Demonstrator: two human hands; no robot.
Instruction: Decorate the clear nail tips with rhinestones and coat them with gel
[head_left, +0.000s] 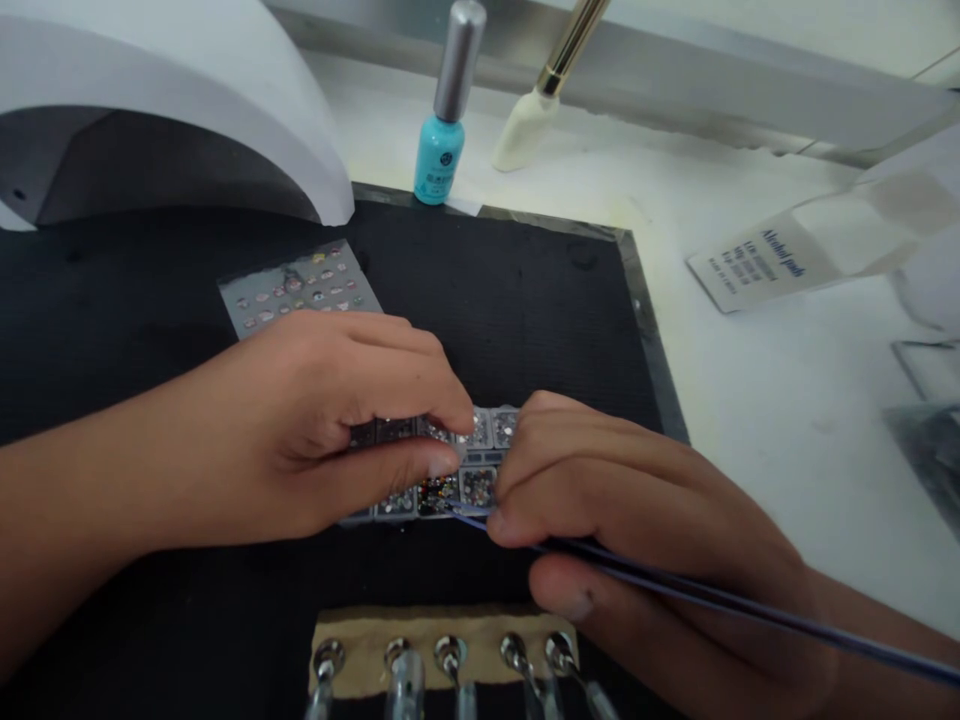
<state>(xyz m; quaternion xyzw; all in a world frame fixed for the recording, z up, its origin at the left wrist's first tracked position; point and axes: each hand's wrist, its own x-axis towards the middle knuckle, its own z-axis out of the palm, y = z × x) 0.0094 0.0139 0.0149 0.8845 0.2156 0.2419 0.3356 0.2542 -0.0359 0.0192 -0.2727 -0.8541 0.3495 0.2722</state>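
A clear compartment box (478, 486) with small shiny stones lies on the black mat, partly under both hands. My left hand (352, 420) reaches over it, thumb and index finger pressed close together near the middle compartments; what they hold, if anything, is too small to make out. My right hand (637, 510) holds thin blue tweezers (667, 583) between thumb and fingers. The tweezer tips are in a lower compartment of dark, multicoloured stones, just below my left thumb.
A white arched device (300, 110) stands at the back left, with a sticker sheet (300, 290) before it. Behind stand a turquoise bottle (439, 160) and a cream-coloured brush (529, 125). An alcohol pad packet (780, 255) lies right. Several metal-tipped tools rest on a beige holder (480, 635) in front.
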